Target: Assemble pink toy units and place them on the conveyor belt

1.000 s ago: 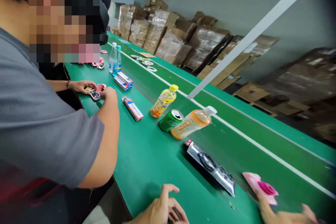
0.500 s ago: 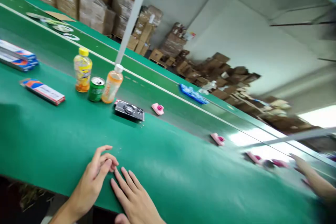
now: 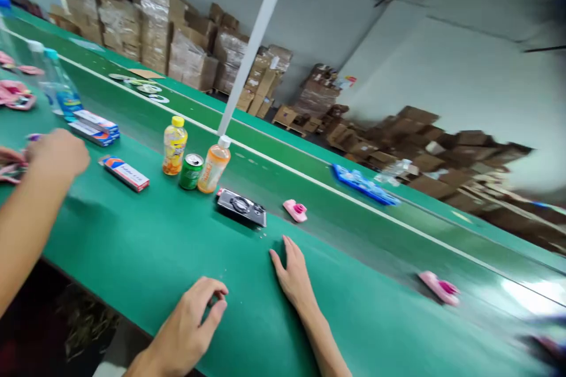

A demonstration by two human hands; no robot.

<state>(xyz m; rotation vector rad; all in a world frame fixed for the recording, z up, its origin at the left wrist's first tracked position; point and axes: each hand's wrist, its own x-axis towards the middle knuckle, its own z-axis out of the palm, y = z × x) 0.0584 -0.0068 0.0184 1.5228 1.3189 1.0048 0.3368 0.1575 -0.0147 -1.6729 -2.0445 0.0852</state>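
Observation:
My left hand [image 3: 190,321] hovers over or rests on the green work surface [image 3: 154,235]. Its fingers are loosely curled, the thumb a little apart from the forefinger, with nothing visible between them. My right hand [image 3: 294,274] reaches forward, fingers extended and empty. Just beyond it sits a pink piece with a magenta knob [image 3: 295,210] on the conveyor belt. Up and left of that hand lies a flat black object with a ring on top [image 3: 242,207]. A second pink piece [image 3: 440,288] is on the belt farther right, slightly blurred.
An orange drink bottle [image 3: 214,165], a green can [image 3: 191,171] and a yellow-capped bottle [image 3: 174,146] stand together. Left of them lies a long printed box [image 3: 124,173]. Another person's hand [image 3: 57,156] works among pink parts at left. A blue tray [image 3: 365,184] lies across the belt.
The view has swung left. My hands, formerly close together, have separated; the right one has reached forward toward the nearest pink piece. Another person's arm now shows at left.

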